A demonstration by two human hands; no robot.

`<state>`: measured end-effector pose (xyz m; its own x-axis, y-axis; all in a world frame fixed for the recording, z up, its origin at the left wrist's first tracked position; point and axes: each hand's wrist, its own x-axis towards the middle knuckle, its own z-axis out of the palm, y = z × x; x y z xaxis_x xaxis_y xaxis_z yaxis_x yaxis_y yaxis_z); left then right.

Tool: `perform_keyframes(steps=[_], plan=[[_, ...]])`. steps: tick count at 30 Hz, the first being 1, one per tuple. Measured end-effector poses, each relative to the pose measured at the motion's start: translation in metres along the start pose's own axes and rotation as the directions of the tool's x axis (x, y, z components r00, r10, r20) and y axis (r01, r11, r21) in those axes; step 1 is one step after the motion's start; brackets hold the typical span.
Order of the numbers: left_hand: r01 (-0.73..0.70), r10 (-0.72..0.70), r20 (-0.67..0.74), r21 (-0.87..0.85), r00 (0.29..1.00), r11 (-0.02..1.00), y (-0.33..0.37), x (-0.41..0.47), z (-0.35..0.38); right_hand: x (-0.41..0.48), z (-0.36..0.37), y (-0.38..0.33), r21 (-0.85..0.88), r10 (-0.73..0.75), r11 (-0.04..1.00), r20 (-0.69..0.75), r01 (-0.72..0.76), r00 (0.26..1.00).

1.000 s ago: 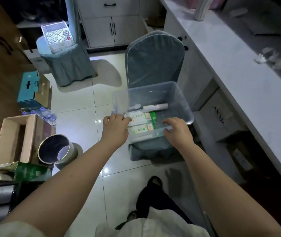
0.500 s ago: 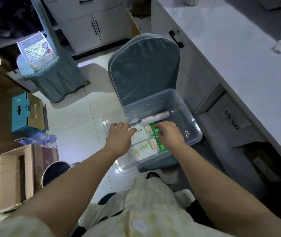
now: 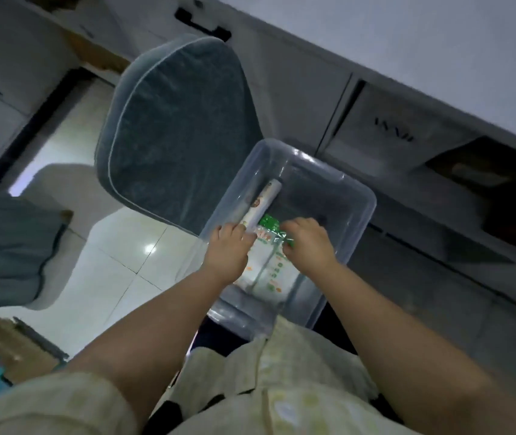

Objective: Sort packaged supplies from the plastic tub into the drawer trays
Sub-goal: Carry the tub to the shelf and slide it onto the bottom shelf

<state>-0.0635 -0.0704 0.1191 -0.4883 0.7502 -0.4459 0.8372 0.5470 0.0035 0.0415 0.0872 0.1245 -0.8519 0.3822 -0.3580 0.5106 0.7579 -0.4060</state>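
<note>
A clear plastic tub (image 3: 357,196) sits on the seat of a grey-blue chair (image 3: 172,127). Inside lie white packets with green and orange print (image 3: 271,274) and a white tube (image 3: 261,204) along the far side. Both hands are inside the tub. My left hand (image 3: 227,254) curls over the left edge of the packets, fingertips by the tube's near end. My right hand (image 3: 308,243) closes on the packets' green right edge. The packets' undersides and my fingertips are hidden.
A white counter with drawers and a black handle (image 3: 201,25) runs along the right. A box with dark lettering (image 3: 395,133) sits under it. A skirted grey stool (image 3: 8,246) and cardboard boxes (image 3: 5,353) stand left on the glossy tile floor.
The camera has tilted and come closer over the tub. Both hands moved from the tub's near rim down inside and now grasp the packets from either side.
</note>
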Motion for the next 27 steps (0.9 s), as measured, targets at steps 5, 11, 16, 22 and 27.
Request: perform_keyframes(steps=[5,11,16,22,27], plan=[[-0.177,0.173,0.072,0.055,0.982,0.983,-0.049,0.001,0.01,-0.024,0.052,-0.049,0.196,0.304,0.935,-0.013,-0.295,0.953],[-0.275,0.277,0.03,-0.052,0.96,0.96,-0.074,0.001,0.024,-0.065,0.082,-0.056,0.434,0.523,0.778,-0.047,-0.454,0.851],[-0.305,0.308,-0.002,-0.148,0.951,0.941,-0.073,0.005,0.038,-0.08,0.082,-0.039,0.576,0.629,0.674,-0.12,-0.462,0.768],[-0.319,0.314,-0.062,-0.13,0.948,0.939,-0.084,0.01,0.05,-0.091,0.095,-0.025,0.504,0.629,0.702,-0.104,-0.504,0.771],[-0.228,0.236,0.036,-0.154,0.971,0.961,-0.11,0.01,0.064,-0.102,0.105,-0.007,0.48,0.699,0.616,0.031,-0.624,0.714]])
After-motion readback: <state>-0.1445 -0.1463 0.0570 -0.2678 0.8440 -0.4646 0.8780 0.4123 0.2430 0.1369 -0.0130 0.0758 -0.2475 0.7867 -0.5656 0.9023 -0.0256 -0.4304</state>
